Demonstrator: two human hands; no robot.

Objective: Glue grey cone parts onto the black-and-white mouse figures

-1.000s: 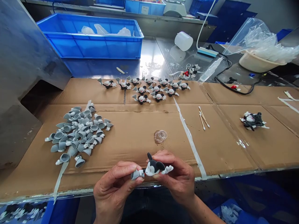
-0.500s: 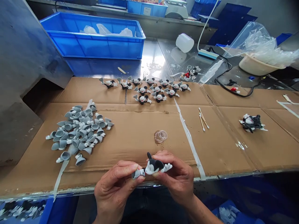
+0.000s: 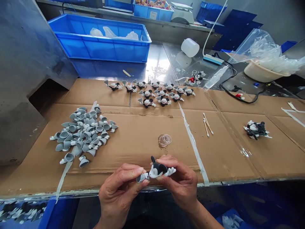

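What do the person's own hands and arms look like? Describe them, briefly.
The left hand and right hand are bare: no gloves, rings or watch show. The right forearm is bare too, with no sleeve in view.

A toy-assembly workshop: rows of finished figurines and a heap of grey parts lie on the cardboard-covered worktop, with a blue bin behind it.

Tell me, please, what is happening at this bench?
A person holds a small mouse figure at the near edge of the cardboard. The right hand has the figure in its grip, while the left hand pinches a grey cone piece against the figure's side. A pile of grey pieces lies to the left, rows of figures lie at the far side, and a clear dish sits just beyond the hands.
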